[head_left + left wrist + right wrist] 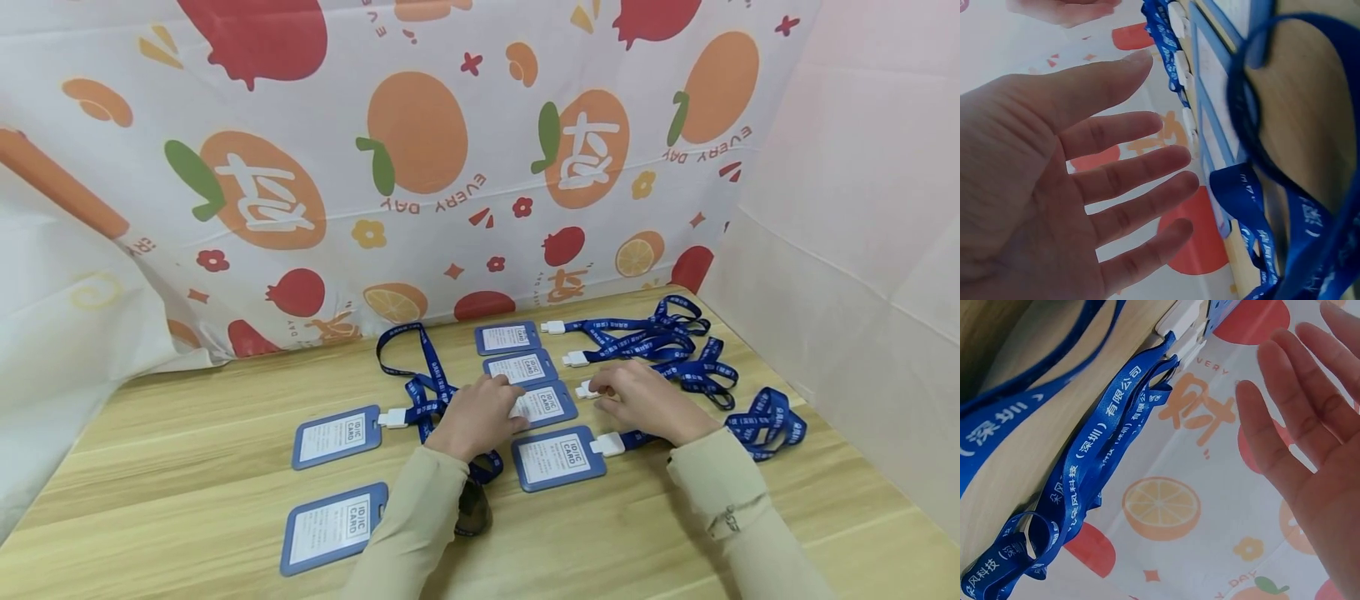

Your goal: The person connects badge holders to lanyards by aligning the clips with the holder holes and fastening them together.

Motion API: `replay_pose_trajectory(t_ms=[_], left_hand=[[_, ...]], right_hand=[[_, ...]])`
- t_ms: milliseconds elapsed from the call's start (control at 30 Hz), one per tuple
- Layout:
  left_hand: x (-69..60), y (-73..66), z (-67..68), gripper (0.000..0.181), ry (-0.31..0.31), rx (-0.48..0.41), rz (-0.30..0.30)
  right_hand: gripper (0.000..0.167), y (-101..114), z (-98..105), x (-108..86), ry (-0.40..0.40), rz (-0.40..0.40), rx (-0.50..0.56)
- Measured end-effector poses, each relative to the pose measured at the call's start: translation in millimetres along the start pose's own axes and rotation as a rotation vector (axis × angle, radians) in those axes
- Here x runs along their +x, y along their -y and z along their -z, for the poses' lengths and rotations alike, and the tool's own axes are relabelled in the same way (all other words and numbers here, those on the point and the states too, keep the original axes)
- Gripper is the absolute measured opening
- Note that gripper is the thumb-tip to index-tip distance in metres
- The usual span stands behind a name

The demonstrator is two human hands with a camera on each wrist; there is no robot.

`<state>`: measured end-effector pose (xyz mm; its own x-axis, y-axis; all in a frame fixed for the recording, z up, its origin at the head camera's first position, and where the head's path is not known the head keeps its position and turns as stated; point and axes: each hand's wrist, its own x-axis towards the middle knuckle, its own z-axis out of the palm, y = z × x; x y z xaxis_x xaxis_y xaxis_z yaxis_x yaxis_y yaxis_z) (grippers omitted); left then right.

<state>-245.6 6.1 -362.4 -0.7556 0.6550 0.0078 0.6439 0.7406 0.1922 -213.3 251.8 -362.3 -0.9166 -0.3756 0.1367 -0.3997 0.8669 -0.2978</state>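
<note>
In the head view my left hand [480,417] is over the left end of a blue card holder [546,405], third in a column at the middle. The left wrist view shows that hand's fingers spread, holding nothing. My right hand [651,402] hovers at the white clip [585,389] of a blue lanyard [701,375] beside that holder. In the right wrist view its fingers are extended and nothing is gripped; contact with the clip cannot be told. Nearest the front of the column, a card holder [558,460] meets another white clip [609,444].
Two more card holders, one upper [521,366] and one at the back [506,337], lie in the column with lanyards to their right. On the left are a holder with a lanyard [337,437] and a loose holder [333,529]. A fruit-print cloth [337,167] hangs behind the wooden table [187,433].
</note>
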Motion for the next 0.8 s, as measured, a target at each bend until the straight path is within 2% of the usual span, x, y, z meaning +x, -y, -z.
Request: replay_pose_trajectory(t_ms=[100,367,567,800], left_hand=[[1.3,2.1,-2.1,0.036,0.007,-0.008,0.009],[2.9,4.3,-3.9,0.035,0.022,-0.028,0.021],[5.5,5.2,-4.6,0.033,0.027,-0.016,0.012],[7.8,4.6,-5.7,0.029,0.041,0.038,-0.002]], right_hand=[[0.015,-0.3,-0.9,1.0,-0.022,0.02,-0.014],[0.016,-0.3,-1.4,2.5,-0.001,-0.009,-0.011],[0.015,-3.6,-2.0,5.4,-0.008,0.008,-0.021],[0.018,-7.4,0.9,8.2,0.041,-0.061,-0.012]])
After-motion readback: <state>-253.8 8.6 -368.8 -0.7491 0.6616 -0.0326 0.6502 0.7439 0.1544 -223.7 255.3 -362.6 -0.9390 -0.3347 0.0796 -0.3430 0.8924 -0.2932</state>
